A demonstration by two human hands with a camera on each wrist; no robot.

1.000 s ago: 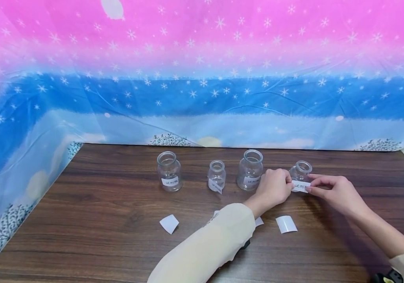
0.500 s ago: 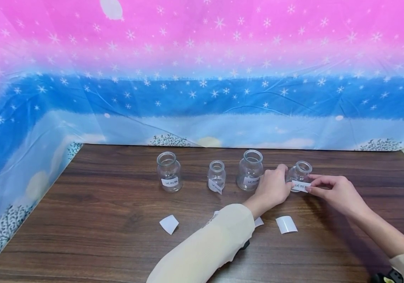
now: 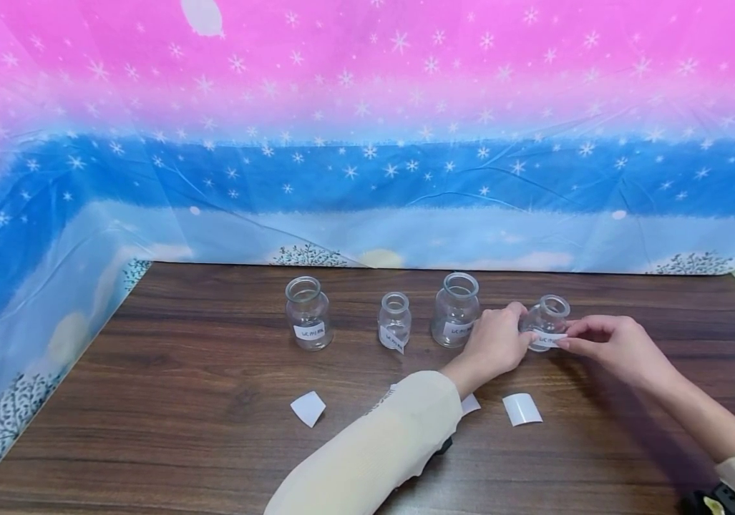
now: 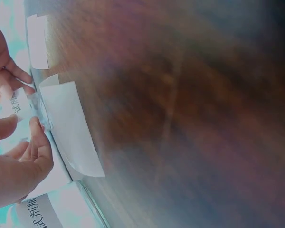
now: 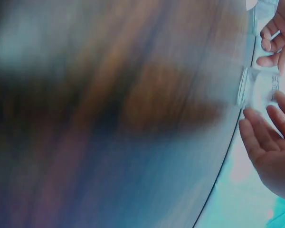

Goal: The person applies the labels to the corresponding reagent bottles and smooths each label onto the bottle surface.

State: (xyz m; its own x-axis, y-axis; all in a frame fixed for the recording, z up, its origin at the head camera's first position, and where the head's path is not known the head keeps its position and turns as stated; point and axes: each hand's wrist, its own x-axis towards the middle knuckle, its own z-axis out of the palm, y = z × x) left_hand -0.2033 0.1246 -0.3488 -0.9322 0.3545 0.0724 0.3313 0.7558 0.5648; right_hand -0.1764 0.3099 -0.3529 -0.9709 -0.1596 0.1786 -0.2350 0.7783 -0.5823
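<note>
A small clear glass bottle stands at the right end of the row, leaning slightly right. My left hand holds its left side, thumb in front at the edge of a white label with dark characters. With thumb and index finger my right hand pinches the label's right end against the bottle's front. In the left wrist view the label spans between both hands' thumbs. The right wrist view shows the bottle between the right hand and the left hand.
Leftward stand a large labelled bottle, a small one whose label end sticks out, and another large one. Curled white paper pieces lie nearer on the wooden table, including a left piece and a right piece.
The left hand's index finger has opened out from a curl and moved behind the bottle. The bottle now leans a little right, and the label's right end has come closer to the glass.
</note>
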